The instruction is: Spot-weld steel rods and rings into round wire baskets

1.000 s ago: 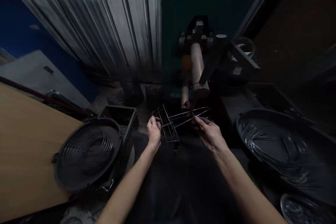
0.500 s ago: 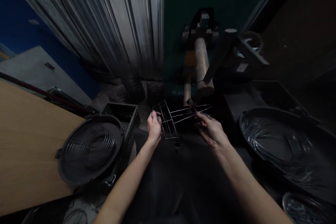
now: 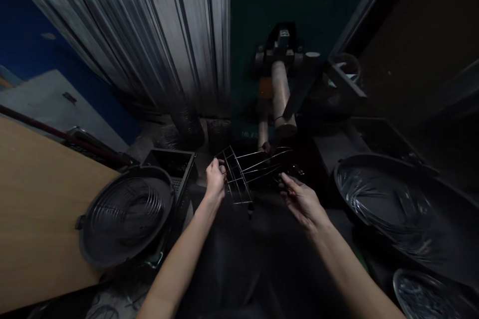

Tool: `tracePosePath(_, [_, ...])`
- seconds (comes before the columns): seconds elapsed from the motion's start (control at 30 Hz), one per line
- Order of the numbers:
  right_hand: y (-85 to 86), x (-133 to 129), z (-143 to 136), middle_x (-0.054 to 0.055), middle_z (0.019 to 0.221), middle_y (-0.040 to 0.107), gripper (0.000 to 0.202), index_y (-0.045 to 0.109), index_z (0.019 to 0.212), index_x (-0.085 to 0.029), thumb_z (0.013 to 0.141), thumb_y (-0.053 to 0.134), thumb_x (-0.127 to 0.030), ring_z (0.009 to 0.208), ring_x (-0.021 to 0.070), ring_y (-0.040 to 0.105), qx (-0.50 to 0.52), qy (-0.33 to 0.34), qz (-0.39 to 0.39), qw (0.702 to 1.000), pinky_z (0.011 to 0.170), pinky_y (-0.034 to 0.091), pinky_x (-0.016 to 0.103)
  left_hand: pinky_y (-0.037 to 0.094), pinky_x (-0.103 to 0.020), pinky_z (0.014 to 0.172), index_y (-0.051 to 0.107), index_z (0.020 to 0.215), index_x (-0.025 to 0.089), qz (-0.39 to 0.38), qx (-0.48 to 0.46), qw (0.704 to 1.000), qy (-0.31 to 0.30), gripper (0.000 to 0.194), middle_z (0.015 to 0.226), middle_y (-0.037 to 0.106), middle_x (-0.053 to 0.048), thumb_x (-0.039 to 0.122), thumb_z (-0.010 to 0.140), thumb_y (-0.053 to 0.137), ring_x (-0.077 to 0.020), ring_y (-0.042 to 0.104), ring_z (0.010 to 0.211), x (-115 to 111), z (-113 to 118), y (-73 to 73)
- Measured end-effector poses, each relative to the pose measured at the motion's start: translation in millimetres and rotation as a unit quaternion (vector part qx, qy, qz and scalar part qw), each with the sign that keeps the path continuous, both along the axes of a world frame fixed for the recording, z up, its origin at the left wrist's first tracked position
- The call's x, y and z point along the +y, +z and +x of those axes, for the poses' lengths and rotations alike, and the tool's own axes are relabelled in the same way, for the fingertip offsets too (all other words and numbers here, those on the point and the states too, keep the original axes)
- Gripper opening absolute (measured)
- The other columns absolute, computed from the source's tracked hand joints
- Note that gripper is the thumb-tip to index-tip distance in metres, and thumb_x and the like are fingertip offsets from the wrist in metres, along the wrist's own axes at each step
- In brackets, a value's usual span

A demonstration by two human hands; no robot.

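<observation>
My left hand pinches the left side of a small wire rack, a tilted grid of thin metal wires. Several long wires stick out from the rack to the right, below the metal arms of a green machine. My right hand is just right of those wires, a little apart from their ends. Its thumb and fingers are curled together in a pinch. Whether a thin piece is between them is too dark to make out.
A green machine with thick metal arms stands ahead. On the left, a round dark tray holds wire rings, beside a plastic crate. On the right are a large tray of wires and a smaller bowl of small pieces.
My right hand has moved down slightly, away from the long wires, which it was touching before. The view has tilted up a little, showing more of the machine's panel and a red light.
</observation>
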State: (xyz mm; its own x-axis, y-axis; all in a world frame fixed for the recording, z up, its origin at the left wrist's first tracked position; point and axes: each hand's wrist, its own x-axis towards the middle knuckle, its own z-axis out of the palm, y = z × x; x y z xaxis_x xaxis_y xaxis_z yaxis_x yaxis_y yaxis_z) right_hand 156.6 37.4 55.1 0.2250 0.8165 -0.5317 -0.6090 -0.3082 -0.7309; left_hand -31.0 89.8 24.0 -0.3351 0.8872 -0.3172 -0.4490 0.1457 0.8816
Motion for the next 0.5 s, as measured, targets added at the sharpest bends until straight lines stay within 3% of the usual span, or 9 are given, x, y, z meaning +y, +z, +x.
tracePosePath(0.17, [3.4, -5.4, -2.1, -0.002, 0.064, 0.062, 0.031, 0.068, 0.071, -0.013, 0.047, 0.087, -0.014, 0.053, 0.0054, 0.055, 0.008, -0.005, -0.011, 1.0, 0.04, 0.042, 0.01, 0.013, -0.015, 0.036, 0.049, 0.07, 0.016, 0.002, 0.007, 1.0, 0.009, 0.026, 0.039, 0.027, 0.011, 0.034, 0.088, 0.044, -0.0031, 0.021, 0.031, 9.0, -3.3, -0.6])
tracePosePath(0.33, [0.3, -4.8, -3.0, -0.002, 0.062, 0.061, 0.041, 0.068, 0.069, -0.013, 0.036, 0.091, -0.021, 0.053, 0.0056, 0.054, 0.009, 0.003, -0.013, 1.0, 0.04, 0.041, 0.01, 0.013, -0.016, 0.035, 0.049, 0.07, 0.016, -0.003, 0.017, 1.0, 0.006, 0.027, 0.037, 0.026, 0.01, 0.03, 0.09, 0.038, -0.0044, 0.022, 0.03, 11.6, -2.9, 8.9])
tracePosePath(0.43, [3.0, -12.2, -7.7, -0.001, 0.06, 0.061, 0.042, 0.068, 0.066, -0.013, 0.035, 0.092, -0.03, 0.052, 0.006, 0.052, -0.028, 0.044, 0.016, 0.999, 0.04, 0.039, 0.012, 0.013, -0.016, 0.036, 0.049, 0.069, 0.016, -0.003, 0.024, 1.0, 0.005, 0.028, 0.038, 0.026, 0.01, 0.028, 0.091, 0.036, -0.0044, 0.021, 0.031, 11.4, -3.2, 12.4])
tracePosePath(0.5, [10.6, -20.8, -13.2, 0.0, 0.059, 0.061, 0.037, 0.069, 0.067, -0.014, 0.045, 0.089, -0.037, 0.051, 0.0075, 0.052, -0.103, 0.112, 0.052, 0.987, 0.042, 0.04, 0.015, 0.014, -0.016, 0.037, 0.049, 0.068, 0.016, 0.001, 0.034, 0.999, 0.011, 0.028, 0.039, 0.026, 0.01, 0.03, 0.091, 0.039, -0.0043, 0.021, 0.032, 7.9, -4.2, 10.9])
